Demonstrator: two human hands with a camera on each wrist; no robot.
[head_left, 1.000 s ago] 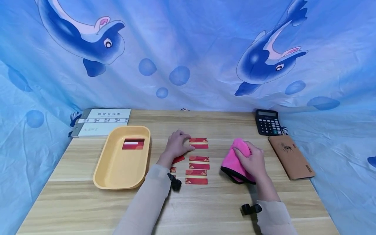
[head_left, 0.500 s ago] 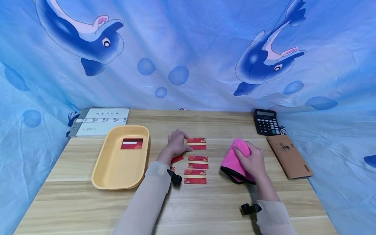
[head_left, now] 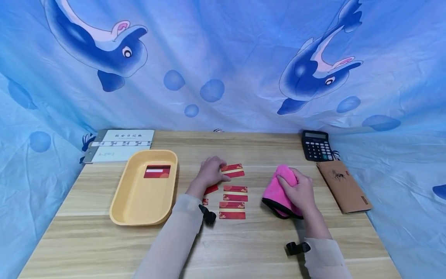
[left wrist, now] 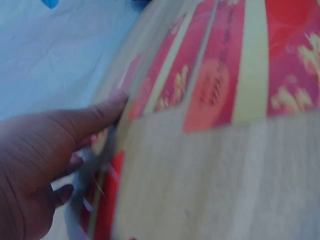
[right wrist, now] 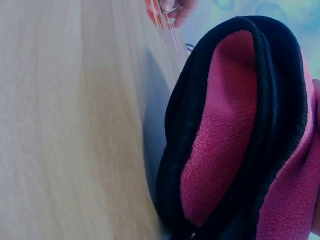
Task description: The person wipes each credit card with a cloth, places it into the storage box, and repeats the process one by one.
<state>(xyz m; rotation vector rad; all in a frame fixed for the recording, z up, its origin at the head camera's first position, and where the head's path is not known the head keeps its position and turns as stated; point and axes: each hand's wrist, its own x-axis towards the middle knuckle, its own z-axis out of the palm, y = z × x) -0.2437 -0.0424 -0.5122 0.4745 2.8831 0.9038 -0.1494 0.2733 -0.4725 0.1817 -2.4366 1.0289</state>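
On the wood-grained tabletop (head_left: 87, 242), a round-cornered yellow tray (head_left: 144, 201) lies toward the left edge, its raised wall probably keeping a striped card (head_left: 157, 171) inside. Nearer the right edge, a fleecy pink cloth (head_left: 275, 190) is bunched thick in the gripping right hand (head_left: 302, 193), likely for firmness. Midway, the left hand (head_left: 210, 171) pinches the glossy red card (head_left: 234, 170) closest to the far edge; so thin, it seemingly offers only its edges.

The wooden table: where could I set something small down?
On the wooden table, the back strip between notebook and calculator is bare; so is the front left, bordered by tray and left sleeve. A narrower gap runs between red cards and pink cloth. It's crowded around the left hand, among those cards, and where calculator and brown wallet sit close.
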